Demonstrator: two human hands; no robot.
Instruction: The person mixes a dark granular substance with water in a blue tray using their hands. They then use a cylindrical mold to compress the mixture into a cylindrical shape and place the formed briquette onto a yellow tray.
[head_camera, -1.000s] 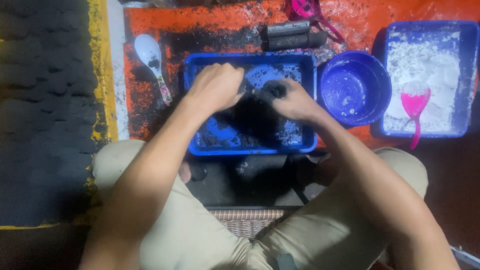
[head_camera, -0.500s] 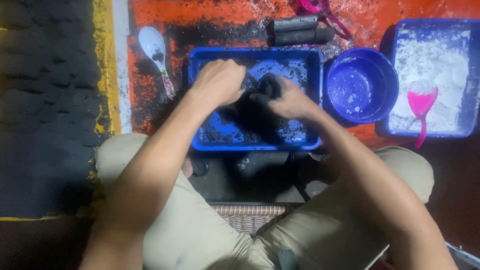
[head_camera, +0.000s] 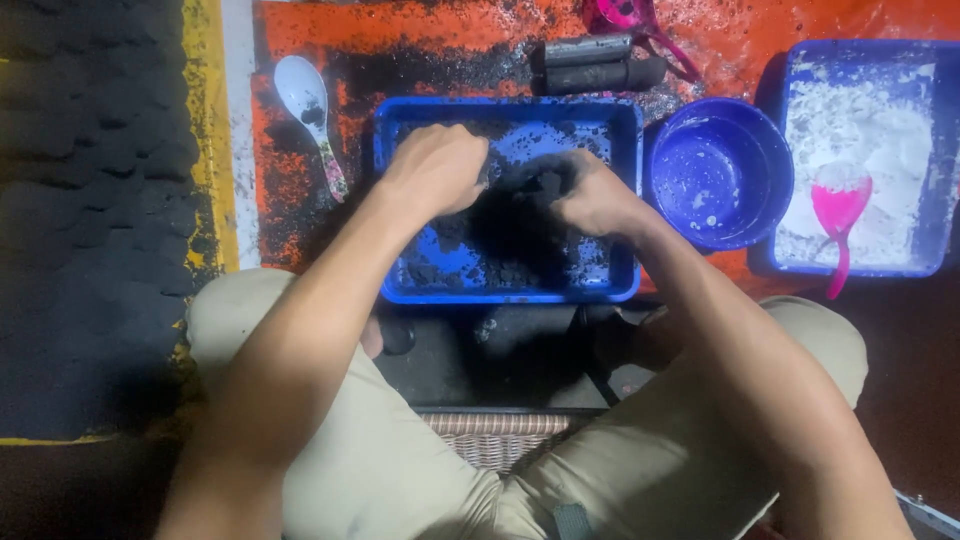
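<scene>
Both of my hands reach into a blue rectangular tray (head_camera: 400, 290) that holds black powder. My left hand (head_camera: 435, 168) is curled over the powder at the tray's left half, fingers bent down into it. My right hand (head_camera: 590, 195) is closed around a dark lump of the black powder (head_camera: 530, 185) near the tray's middle. The fingertips of both hands are blackened and partly hidden in the powder.
A white spoon (head_camera: 308, 105) lies left of the tray on the orange mat (head_camera: 420, 40). Dark cylinders (head_camera: 595, 62) lie behind the tray. A round blue bowl (head_camera: 716, 172) stands to the right, then a blue tray of white powder (head_camera: 860, 130) with a pink scoop (head_camera: 840, 215). My knees frame a woven stool (head_camera: 495, 435).
My hands stay in the tray, kneading the black powder. The left hand has shifted slightly left and the right hand has closed more on the lump. The view has drifted a little.
</scene>
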